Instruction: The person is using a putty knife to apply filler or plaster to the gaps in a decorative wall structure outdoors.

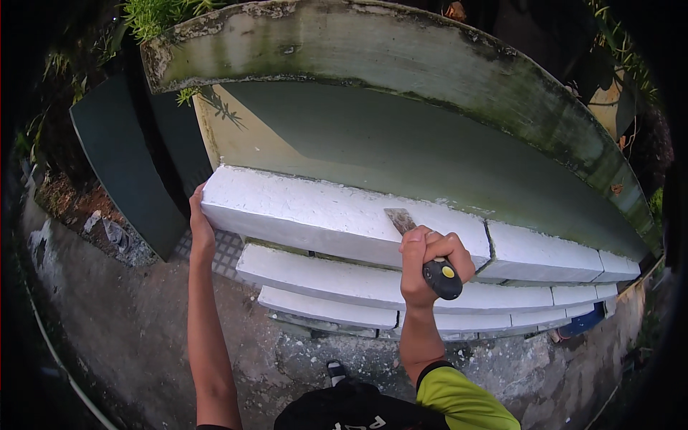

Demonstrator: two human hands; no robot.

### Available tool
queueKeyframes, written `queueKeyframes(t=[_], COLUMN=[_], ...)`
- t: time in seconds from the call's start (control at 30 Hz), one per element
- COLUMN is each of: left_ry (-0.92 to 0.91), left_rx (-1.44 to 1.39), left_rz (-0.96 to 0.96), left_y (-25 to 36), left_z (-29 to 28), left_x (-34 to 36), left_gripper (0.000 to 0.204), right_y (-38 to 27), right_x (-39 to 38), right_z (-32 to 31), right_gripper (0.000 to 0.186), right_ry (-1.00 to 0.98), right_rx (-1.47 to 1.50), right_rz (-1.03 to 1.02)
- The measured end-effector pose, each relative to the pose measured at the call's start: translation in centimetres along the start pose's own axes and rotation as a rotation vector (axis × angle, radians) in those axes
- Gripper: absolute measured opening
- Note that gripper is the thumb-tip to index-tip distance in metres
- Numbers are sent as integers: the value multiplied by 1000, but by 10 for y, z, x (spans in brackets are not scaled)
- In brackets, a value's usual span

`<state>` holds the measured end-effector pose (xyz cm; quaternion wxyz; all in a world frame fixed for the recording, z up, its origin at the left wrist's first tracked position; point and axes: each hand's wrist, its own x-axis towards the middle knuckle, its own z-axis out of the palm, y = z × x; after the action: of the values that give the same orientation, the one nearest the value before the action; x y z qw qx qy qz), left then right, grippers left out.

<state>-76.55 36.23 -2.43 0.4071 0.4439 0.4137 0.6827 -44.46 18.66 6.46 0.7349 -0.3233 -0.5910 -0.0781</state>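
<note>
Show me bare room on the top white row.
Two patches on the top white row: between the left hand and the scraper, and right of the dark joint. Crowded: around the right hand, which grips the scraper.

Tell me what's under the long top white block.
Below the block, a greenish strip and lower white rows show. The right hand covers part of those rows. The block's underside and what directly supports it cannot be seen.

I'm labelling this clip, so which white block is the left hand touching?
The top row's leftmost block: the left hand is on its outer end. The others sit lower, or right of the dark gap.
</note>
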Motion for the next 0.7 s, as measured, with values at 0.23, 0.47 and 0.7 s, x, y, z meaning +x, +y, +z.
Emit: queueKeyframes(t=[0.23, 0.47, 0.7], left_ry=[29, -59, -20], left_rx=[60, 34, -18], left_rz=[-39, 37, -27], left_y=[14, 8, 10], left_z=[10, 7, 6], left_x=[-10, -6, -9], left_gripper=[60, 58, 60], right_y=[22, 39, 31], right_x=[1, 4, -10], right_z=[-7, -17, -26], right_gripper=[33, 32, 34], right_ry=[151, 146, 154], right_rx=[-57, -24, 174], right_rz=[-18, -128, -71])
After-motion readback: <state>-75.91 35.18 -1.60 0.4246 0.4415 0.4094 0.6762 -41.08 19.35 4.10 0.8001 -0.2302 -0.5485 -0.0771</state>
